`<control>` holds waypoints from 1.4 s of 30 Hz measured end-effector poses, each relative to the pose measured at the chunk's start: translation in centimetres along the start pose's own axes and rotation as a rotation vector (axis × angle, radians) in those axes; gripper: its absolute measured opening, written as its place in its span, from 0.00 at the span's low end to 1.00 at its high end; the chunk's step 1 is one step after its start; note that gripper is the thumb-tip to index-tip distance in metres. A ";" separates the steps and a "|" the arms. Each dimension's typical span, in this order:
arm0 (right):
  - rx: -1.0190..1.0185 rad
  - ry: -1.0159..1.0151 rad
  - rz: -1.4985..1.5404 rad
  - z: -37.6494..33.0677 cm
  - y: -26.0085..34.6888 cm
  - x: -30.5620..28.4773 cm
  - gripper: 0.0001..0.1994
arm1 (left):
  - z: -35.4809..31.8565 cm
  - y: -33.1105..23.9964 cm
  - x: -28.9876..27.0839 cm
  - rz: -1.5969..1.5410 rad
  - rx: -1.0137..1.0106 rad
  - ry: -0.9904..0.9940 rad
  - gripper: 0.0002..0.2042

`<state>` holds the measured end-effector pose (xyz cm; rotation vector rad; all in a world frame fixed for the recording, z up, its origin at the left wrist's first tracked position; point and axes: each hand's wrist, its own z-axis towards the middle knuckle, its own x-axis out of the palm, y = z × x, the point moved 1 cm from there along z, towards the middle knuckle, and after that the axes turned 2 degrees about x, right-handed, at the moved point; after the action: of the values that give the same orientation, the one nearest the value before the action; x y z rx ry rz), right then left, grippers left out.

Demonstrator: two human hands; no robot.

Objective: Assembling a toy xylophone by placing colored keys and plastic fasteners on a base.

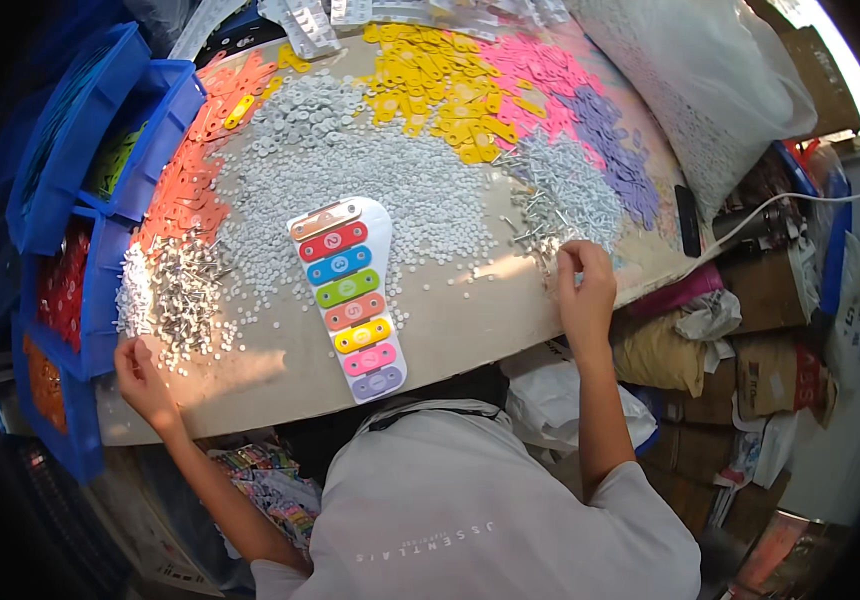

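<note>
Resting at the near left corner of the table, well left of the toy xylophone: left hand, fingers loosely curled, grasping nothing that can be made out, just below the left pile of metal pins. Reaching to the right of the xylophone: right hand, fingertips pinched together at the lower edge of the right pile of metal pins; whether a pin sits between them, cannot tell. Lying flat at the table's middle, lengthwise toward the near edge: the xylophone itself, white base carrying eight coloured bars from tan at the far end through red, blue, green, orange, yellow and pink to purple at the near end. Spread around and behind it: small white round pieces. Heaped beyond, past the xylophone's far end: orange bars to the left, yellow bars, pink bars and purple bars to the right. Standing left of the table: blue bins.
</note>
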<state>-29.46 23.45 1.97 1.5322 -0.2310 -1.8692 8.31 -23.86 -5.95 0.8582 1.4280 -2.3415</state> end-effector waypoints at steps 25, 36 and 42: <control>0.041 0.627 0.828 3.6 11.3 8.3 0.05 | -1.1 -19.7 11.6 -0.906 -0.350 0.781 0.09; 0.018 0.835 0.692 6.5 13.9 13.0 0.07 | 0.9 -19.1 15.4 -0.903 -0.349 0.856 0.08; -0.020 0.856 0.685 7.2 13.8 13.7 0.07 | 1.2 -18.9 16.0 -0.834 -0.281 0.898 0.08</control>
<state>-31.28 2.83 0.66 1.7934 -0.2803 -0.6145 -14.28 -14.65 -1.78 1.5552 2.8519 -2.1769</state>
